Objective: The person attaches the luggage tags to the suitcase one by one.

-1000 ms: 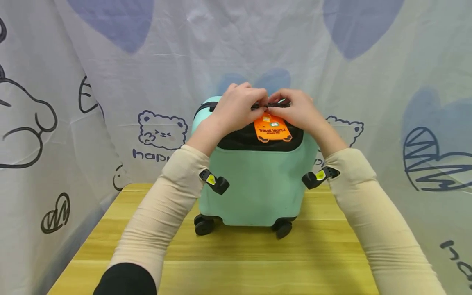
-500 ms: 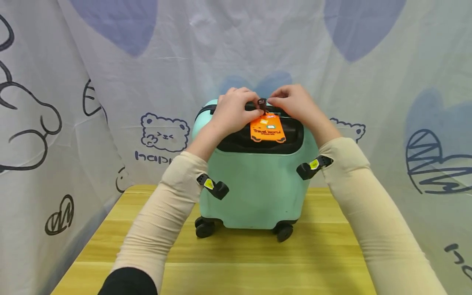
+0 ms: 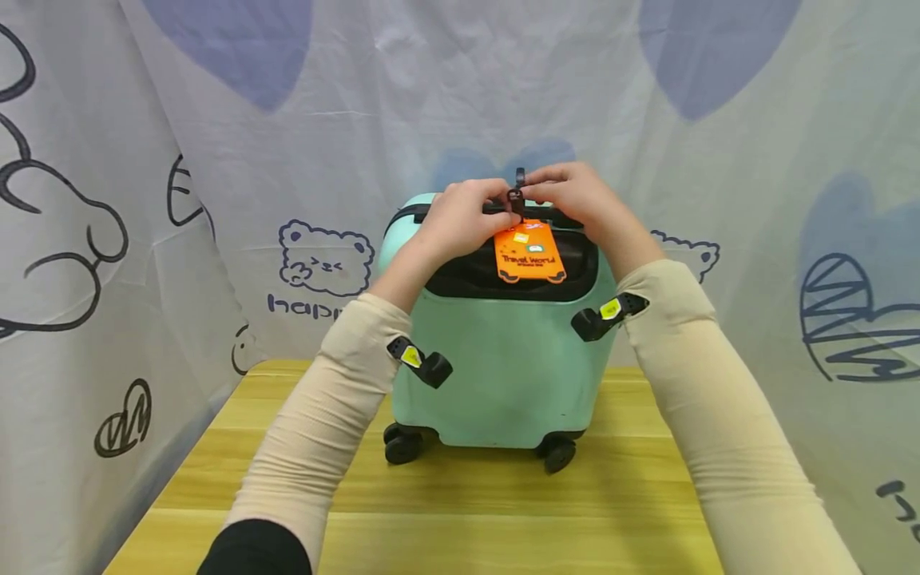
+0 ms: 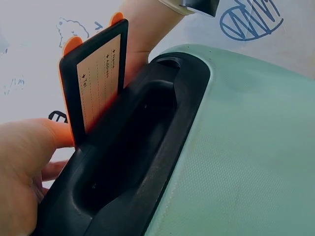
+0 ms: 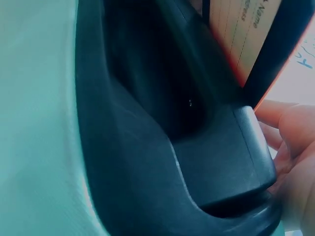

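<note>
A mint-green suitcase (image 3: 503, 367) stands upright, a black carry handle (image 4: 64, 172) set in the dark recess at its top. Against that recess hangs an orange luggage tag (image 3: 530, 254); its back, printed with name and address lines, faces the left wrist view. The tag's black strap (image 3: 521, 177) sticks up above the handle, with a small buckle (image 3: 515, 196) on it. My left hand (image 3: 465, 216) pinches the strap beside the buckle, thumb just above the tag. From the right, my right hand (image 3: 575, 194) pinches the strap, fingertips close to the buckle.
The suitcase rests on black wheels (image 3: 558, 455) on a wooden table (image 3: 503, 527). A pale curtain (image 3: 460, 88) with drawn bears and hearts hangs close behind and along both sides. Each sleeve carries a black wrist camera (image 3: 434, 370).
The strap and buckle, hidden between the hands at first, now stand up above the handle. My right hand has shifted away, then back toward the buckle. The tag swung left, then back right.
</note>
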Tool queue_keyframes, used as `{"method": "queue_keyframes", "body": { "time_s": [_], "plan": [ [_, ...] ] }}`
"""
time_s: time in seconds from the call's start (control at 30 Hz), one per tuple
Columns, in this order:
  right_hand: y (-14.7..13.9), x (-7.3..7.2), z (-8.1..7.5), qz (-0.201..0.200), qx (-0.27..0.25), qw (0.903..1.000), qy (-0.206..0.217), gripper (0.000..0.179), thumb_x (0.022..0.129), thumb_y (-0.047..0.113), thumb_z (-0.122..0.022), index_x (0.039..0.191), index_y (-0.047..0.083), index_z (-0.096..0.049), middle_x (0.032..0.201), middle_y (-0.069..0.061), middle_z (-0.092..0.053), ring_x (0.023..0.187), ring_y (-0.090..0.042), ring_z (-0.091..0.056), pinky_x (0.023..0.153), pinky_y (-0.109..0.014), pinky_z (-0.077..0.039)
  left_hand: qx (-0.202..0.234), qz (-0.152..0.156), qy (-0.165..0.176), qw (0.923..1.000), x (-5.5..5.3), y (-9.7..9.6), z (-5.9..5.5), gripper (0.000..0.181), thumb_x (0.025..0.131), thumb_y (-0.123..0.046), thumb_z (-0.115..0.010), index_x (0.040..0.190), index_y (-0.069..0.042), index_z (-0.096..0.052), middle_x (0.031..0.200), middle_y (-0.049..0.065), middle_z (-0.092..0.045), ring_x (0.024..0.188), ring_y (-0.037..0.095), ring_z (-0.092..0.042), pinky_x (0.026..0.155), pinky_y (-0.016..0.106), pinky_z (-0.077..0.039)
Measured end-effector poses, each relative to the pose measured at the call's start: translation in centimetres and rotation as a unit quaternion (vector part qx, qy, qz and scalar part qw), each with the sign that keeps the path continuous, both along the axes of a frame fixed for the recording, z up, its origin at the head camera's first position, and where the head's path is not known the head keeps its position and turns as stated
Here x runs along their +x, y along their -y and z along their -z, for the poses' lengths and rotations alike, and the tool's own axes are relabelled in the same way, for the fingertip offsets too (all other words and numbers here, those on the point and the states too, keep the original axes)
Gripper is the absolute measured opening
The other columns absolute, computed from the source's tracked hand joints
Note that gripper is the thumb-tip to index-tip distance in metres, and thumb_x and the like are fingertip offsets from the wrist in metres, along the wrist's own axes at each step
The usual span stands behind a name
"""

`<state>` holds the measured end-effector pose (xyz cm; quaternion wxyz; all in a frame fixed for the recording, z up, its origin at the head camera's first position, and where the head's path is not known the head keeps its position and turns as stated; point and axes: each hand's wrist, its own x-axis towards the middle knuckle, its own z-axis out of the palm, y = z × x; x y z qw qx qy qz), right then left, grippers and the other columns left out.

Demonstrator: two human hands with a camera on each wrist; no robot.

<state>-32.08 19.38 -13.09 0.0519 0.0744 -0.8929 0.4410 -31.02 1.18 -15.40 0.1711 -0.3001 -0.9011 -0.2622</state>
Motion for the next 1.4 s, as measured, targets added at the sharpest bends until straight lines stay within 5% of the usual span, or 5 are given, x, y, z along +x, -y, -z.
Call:
{"method": "queue_keyframes", "body": {
  "time_s": [0.13, 0.33, 0.67, 1.13, 1.4],
  "plan": [
    [-0.3, 0.2, 0.3, -0.010, -0.045, 0.9989, -0.007, 0.038, 0.097, 0.030, -0.060, 0.132, 0.016, -0.061, 0.143, -0.006, -0.049, 0.133, -0.024, -0.042, 0.115, -0.043, -0.031, 0.004, -0.004, 0.000, 1.0000, 0.1, 0.0, 0.0, 0.016, 0.096, -0.035, -0.061, 0.102, -0.021, -0.064, 0.120, -0.002, -0.068, 0.109, 0.020, -0.062, 0.086, 0.036, -0.045],
    [-0.9, 0.2, 0.5, -0.029, -0.115, 0.9907, -0.067, 0.022, 0.091, 0.028, -0.069, 0.110, 0.017, -0.070, 0.107, 0.008, -0.059, 0.126, -0.024, -0.045, 0.116, -0.048, -0.027, 0.004, -0.005, -0.014, 0.9999, 0.1, -0.2, 0.1, 0.016, 0.096, -0.035, -0.061, 0.101, -0.021, -0.064, 0.117, -0.002, -0.069, 0.101, 0.019, -0.061, 0.084, 0.035, -0.044],
    [-0.2, 0.0, 1.6, -0.018, -0.037, 0.9745, -0.220, 0.019, 0.096, 0.021, -0.062, 0.107, 0.004, -0.064, 0.097, 0.001, -0.058, 0.094, -0.014, -0.051, 0.091, -0.030, -0.044, 0.006, 0.002, -0.029, 0.9996, 0.2, -0.1, 0.3, 0.016, 0.097, -0.036, -0.060, 0.103, -0.021, -0.063, 0.114, -0.003, -0.069, 0.098, 0.018, -0.061, 0.082, 0.034, -0.044],
    [0.5, -0.2, 1.9, -0.038, -0.135, 0.9710, -0.194, 0.014, 0.098, 0.016, -0.058, 0.106, 0.005, -0.059, 0.090, 0.005, -0.067, 0.086, -0.011, -0.059, 0.080, -0.027, -0.040, 0.004, -0.015, -0.068, 0.9976, 0.1, 0.4, -0.8, 0.014, 0.096, -0.033, -0.062, 0.100, -0.019, -0.063, 0.103, -0.001, -0.071, 0.095, 0.018, -0.060, 0.090, 0.043, -0.041],
    [0.6, 0.2, 1.7, -0.038, -0.165, 0.9671, -0.190, 0.004, 0.095, 0.010, -0.062, 0.099, 0.012, -0.063, 0.082, 0.007, -0.068, 0.079, -0.012, -0.062, 0.073, -0.026, -0.048, 0.108, 0.065, 0.033, 0.9915, -1.2, 0.4, -1.4, 0.021, 0.093, -0.018, -0.066, 0.109, -0.014, -0.055, 0.099, 0.006, -0.072, 0.087, 0.015, -0.065, 0.077, 0.026, -0.053]
  ]
}}
